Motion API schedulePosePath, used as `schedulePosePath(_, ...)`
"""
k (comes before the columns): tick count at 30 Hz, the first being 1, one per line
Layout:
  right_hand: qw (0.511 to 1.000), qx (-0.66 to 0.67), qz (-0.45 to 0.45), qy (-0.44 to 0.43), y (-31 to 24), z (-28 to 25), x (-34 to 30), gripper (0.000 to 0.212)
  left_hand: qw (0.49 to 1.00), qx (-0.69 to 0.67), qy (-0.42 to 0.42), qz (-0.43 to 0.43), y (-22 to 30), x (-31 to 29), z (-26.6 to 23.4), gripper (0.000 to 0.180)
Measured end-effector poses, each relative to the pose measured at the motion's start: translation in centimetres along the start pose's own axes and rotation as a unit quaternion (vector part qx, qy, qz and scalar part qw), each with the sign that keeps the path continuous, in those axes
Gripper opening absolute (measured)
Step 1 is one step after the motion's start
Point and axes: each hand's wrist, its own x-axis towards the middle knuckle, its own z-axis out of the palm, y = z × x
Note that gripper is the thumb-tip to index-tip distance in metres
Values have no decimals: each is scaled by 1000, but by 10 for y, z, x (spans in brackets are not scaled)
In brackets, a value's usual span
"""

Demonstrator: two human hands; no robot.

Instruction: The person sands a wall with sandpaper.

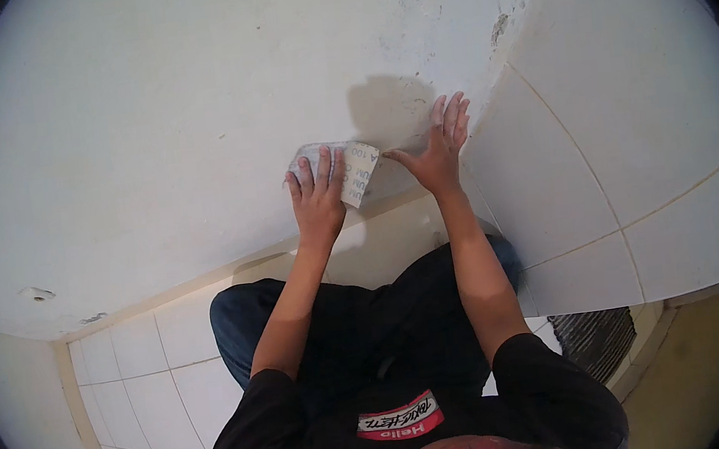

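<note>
Against the white wall (pixel 163 132), a sheet of sandpaper (pixel 359 169) with a pale printed backing shows one corner curling outward. My left hand (pixel 318 198) holds it to the wall, its fingers laid over the sheet and slightly apart; the thumb is hard to make out. To the right, my right hand (pixel 442 151) is open, thumb stretched toward the sheet's edge and fingers pointing up along the wall. It holds nothing. Whether its fingertips touch the wall, I cannot tell.
Scuffed, flaking patches (pixel 499 28) mark the wall near the corner. Large white tiles (pixel 630 105) cover the right side. A small fitting (pixel 36 294) sits low on the left. White floor tiles (pixel 130 353) lie below, and a dark striped mat (pixel 599 341) is at the lower right.
</note>
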Motion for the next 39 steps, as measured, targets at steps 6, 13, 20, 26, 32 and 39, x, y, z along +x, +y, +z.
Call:
schedulePosePath(6, 1000, 3, 12, -9, -3, -1, 1, 132, 993, 4, -108, 36, 12, -26, 23, 61)
schedulePosePath(13, 1000, -2, 1, -13, -3, -2, -1, 133, 992, -30, -105, 63, 12, -32, 27, 62)
schedulePosePath(20, 1000, 3, 5, -3, 2, 0, -1, 131, 998, -15, -54, 17, -1, -8, 9, 61)
schedulePosePath(26, 1000, -4, 8, -16, 1, 0, -1, 131, 999, 5, 29, -18, -2, 1, 2, 59)
schedulePosePath(32, 999, -16, 9, -29, -5, -2, 0, 137, 997, 4, -76, 22, 8, -21, 18, 62)
schedulePosePath(39, 1000, 11, 5, -7, -1, -1, -1, 130, 992, -42, -110, 47, 16, -33, 27, 60)
